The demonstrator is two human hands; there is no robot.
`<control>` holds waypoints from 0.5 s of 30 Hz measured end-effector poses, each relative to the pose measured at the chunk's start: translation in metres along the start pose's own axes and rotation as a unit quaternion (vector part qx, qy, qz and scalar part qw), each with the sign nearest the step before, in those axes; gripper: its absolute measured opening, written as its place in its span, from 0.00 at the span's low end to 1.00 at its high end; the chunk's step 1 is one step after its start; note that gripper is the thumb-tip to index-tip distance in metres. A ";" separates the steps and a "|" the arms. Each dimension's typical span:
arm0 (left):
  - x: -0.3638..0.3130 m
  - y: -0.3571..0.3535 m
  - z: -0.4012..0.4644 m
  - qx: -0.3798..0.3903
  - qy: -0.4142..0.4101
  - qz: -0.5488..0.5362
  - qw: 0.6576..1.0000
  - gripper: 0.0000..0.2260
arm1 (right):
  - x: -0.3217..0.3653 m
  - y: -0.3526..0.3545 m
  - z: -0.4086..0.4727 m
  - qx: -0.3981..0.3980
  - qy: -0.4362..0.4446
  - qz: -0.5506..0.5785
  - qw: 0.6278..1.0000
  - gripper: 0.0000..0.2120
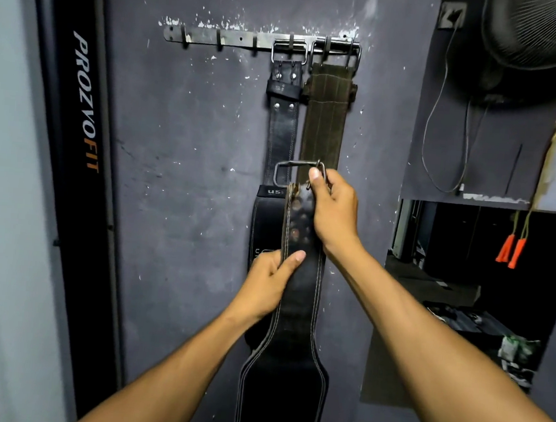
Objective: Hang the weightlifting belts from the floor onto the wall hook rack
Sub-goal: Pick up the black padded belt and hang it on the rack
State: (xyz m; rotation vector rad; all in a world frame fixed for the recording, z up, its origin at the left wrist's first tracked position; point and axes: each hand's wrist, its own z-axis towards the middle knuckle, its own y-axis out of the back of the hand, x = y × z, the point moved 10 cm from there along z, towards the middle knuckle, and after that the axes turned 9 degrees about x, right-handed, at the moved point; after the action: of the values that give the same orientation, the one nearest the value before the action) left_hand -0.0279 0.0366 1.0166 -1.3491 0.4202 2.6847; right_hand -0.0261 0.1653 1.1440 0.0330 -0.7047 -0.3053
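Observation:
A metal hook rack is screwed to the dark grey wall. From its right hooks hang a black leather belt and an olive-brown belt, each by its buckle. I hold a third black belt upright in front of them, below the rack. My right hand grips its top end at the metal buckle. My left hand pinches the strap lower down on its left edge. The belt's wide part hangs down toward the bottom of the view.
Three hooks on the left of the rack are bare. A black upright panel marked PROZVOFIT stands at the left. At the right hang a fan, loose cables and a jump rope with orange handles, above an opening in the wall.

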 end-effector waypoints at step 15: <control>0.101 -0.002 -0.062 0.131 0.144 -0.042 0.980 0.11 | 0.004 0.006 0.031 -0.024 -0.032 0.025 0.999 0.22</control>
State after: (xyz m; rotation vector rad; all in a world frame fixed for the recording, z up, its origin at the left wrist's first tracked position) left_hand -0.0409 0.0181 0.9002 -1.6316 0.6989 2.2729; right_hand -0.0413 0.1724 1.1716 -0.0405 -0.7593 -0.2763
